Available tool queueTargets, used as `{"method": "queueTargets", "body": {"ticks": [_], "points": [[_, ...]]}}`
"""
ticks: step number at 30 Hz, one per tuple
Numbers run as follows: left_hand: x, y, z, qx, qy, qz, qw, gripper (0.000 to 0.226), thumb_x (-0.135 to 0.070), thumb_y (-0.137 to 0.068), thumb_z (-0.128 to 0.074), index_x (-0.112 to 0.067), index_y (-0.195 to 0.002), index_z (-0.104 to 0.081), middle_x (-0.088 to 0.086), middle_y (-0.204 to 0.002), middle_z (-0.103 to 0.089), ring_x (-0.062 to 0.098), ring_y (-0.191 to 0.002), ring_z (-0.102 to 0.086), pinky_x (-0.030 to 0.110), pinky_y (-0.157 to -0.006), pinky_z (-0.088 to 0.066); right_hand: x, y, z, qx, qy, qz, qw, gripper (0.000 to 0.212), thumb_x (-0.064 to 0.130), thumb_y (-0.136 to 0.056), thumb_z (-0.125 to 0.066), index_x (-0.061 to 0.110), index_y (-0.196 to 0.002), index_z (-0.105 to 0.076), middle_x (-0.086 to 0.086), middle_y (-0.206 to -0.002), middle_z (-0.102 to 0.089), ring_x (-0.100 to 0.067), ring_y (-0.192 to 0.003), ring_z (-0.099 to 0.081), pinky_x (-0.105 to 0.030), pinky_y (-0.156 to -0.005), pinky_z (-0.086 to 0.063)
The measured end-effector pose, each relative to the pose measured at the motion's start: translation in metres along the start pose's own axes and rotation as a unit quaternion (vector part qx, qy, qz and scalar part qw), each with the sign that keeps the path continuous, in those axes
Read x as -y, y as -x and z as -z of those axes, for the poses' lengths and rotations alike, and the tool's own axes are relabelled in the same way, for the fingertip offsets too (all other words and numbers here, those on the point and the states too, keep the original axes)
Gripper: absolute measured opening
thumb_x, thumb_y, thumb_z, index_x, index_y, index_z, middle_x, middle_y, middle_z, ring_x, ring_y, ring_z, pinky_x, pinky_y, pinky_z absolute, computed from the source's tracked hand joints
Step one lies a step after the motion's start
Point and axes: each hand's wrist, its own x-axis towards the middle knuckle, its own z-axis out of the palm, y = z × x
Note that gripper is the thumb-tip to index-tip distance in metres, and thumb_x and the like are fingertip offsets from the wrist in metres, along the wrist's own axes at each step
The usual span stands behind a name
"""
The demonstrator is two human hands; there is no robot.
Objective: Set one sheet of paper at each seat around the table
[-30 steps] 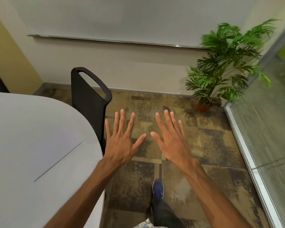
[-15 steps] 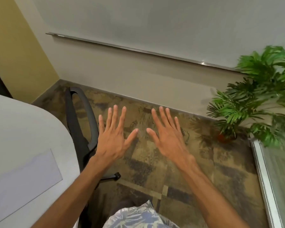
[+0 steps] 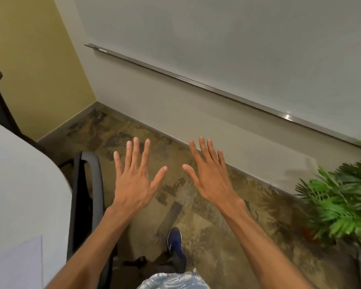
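Left hand (image 3: 132, 184) and right hand (image 3: 212, 178) stay empty; plant (image 3: 340, 205) shifted right.

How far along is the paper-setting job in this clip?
Done: one white paper sheet lies on the white table by the black office chair. In hand: nothing; left hand and right hand are spread, empty. Remaining seats aren't visible, so what's left is unclear.

Patterned carpet (image 3: 206, 236), whiteboard (image 3: 217, 38), plant (image 3: 338, 205) (blurred)
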Motion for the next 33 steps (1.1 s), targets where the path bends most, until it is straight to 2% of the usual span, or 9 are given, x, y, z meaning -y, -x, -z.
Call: {"method": "queueTargets", "body": {"ticks": [8, 20, 26, 30, 33], "points": [[0.037, -0.123, -0.010, -0.013, -0.007, 0.082, 0.997, 0.084, -0.077, -0.095, -0.010, -0.030, -0.160, 0.014, 0.003, -0.169, 0.019, 0.022, -0.155, 0.021, 0.057, -0.124, 0.011, 0.002, -0.167, -0.012, 0.029, 0.004, 0.079, 0.996, 0.069, 0.067, -0.100, -0.014, 0.038, -0.156, 0.013, 0.002, -0.166, 0.017, -0.019, -0.152, 0.021, -0.052, -0.125, -0.002], [0.118, -0.222, -0.002, -0.047, -0.042, 0.242, 0.968, 0.084, -0.077, -0.094, -0.010, -0.032, -0.159, 0.017, 0.002, -0.167, 0.026, 0.019, -0.153, 0.028, 0.054, -0.122, 0.019, 0.062, -0.372, -0.054, 0.063, -0.020, 0.243, 0.968, 0.070, 0.064, -0.101, -0.021, 0.035, -0.158, 0.007, -0.001, -0.167, 0.013, -0.020, -0.153, 0.017, -0.054, -0.124, -0.004], [0.173, -0.271, -0.006, -0.068, -0.068, 0.350, 0.932, 0.085, -0.078, -0.093, -0.012, -0.033, -0.158, 0.018, 0.000, -0.167, 0.027, 0.018, -0.152, 0.030, 0.053, -0.122, 0.020, 0.113, -0.476, -0.085, 0.086, -0.031, 0.340, 0.936, 0.070, 0.065, -0.101, -0.019, 0.035, -0.158, 0.008, -0.001, -0.167, 0.011, -0.021, -0.154, 0.014, -0.054, -0.124, -0.005], [0.203, -0.293, -0.002, -0.084, -0.077, 0.427, 0.897, 0.086, -0.080, -0.091, -0.010, -0.035, -0.158, 0.018, -0.001, -0.167, 0.028, 0.018, -0.152, 0.030, 0.052, -0.119, 0.026, 0.154, -0.528, -0.104, 0.120, -0.043, 0.400, 0.907, 0.069, 0.064, -0.101, -0.019, 0.035, -0.157, 0.009, 0.000, -0.167, 0.014, -0.021, -0.153, 0.017, -0.055, -0.124, -0.006], [0.227, -0.306, 0.003, -0.098, -0.077, 0.492, 0.862, 0.086, -0.080, -0.091, -0.011, -0.035, -0.159, 0.017, -0.001, -0.167, 0.027, 0.019, -0.152, 0.029, 0.056, -0.120, 0.022, 0.192, -0.565, -0.118, 0.141, -0.045, 0.454, 0.878, 0.069, 0.063, -0.102, -0.021, 0.035, -0.157, 0.009, -0.001, -0.167, 0.015, -0.021, -0.153, 0.017, -0.055, -0.124, -0.004]]}}
